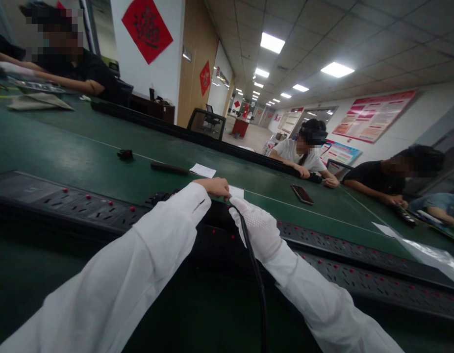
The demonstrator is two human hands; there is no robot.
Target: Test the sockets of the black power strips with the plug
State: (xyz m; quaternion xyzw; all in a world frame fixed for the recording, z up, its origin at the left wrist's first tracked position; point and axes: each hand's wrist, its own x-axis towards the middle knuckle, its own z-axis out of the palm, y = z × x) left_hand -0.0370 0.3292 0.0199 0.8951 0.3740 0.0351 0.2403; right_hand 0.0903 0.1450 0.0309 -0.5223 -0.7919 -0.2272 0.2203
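Observation:
My right hand [260, 226], in a white dotted glove, is closed on a black cable [257, 279] that hangs down towards me. Close beside it, my bare left hand [216, 187] has its fingers curled together near the cable's upper end; whatever lies between them is hidden. Below both hands is a black power strip [208, 240] with small red parts, partly covered by my sleeves. Another long black power strip [83, 198] lies to the left, and more socket strips [344, 267] stretch away to the right.
On the green table [90, 132] lie a small black part [125, 154], a dark bar [170, 168], white paper [202, 170] and a phone [302, 194]. Clear plastic [435, 257] is at the right. Co-workers sit across the table, left and right.

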